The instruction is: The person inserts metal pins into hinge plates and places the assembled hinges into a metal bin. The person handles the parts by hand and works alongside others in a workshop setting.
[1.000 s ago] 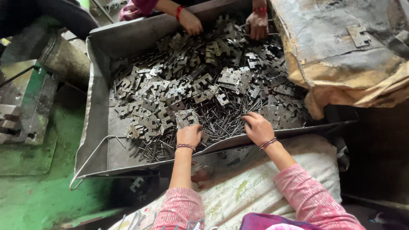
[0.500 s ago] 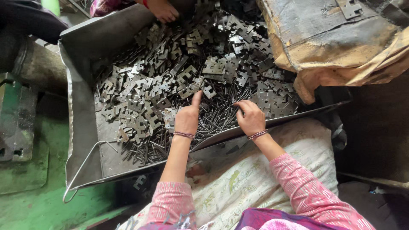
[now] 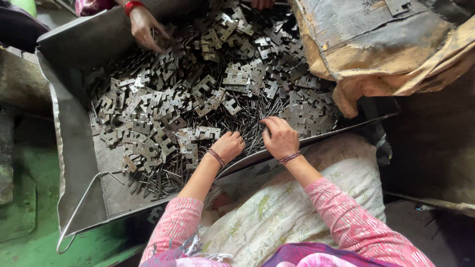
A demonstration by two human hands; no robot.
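- Left hand (image 3: pixel 228 145) sits curled at the near edge of the metal tray (image 3: pixel 74 148), fingers bunched together down among the thin steel pins (image 3: pixel 158 180); whether it has actually pinched any I cannot tell, the fingertips are buried.
- Right hand (image 3: pixel 280 137) lies just beside it, palm down, fingers spread a little and pressed onto the same layer of pins; nothing shows clamped in it.
- The pins run mostly with their long axis pointing away from the person, toward the far wall of the tray, so they lie lengthwise ahead of both hands.
- Just beyond the left knuckles is a short row of notched hinge plates (image 3: pixel 203 132), touching the pin layer; the left hand is the nearer one to it.
- Ahead of the right hand, a stacked cluster of plates (image 3: pixel 309 116) lies up against the tray's right side.
- The big heap of plates (image 3: pixel 163 106) fills the middle and far part of the tray.
- At the far side another person's hand (image 3: pixel 144 28) with a red bangle dips into the heap, well apart from the near pair.
- To the right, a worn brown sack (image 3: pixel 391 54) overhangs the tray.
- Under the forearms, a pale printed cloth (image 3: pixel 277 212) covers the lap.
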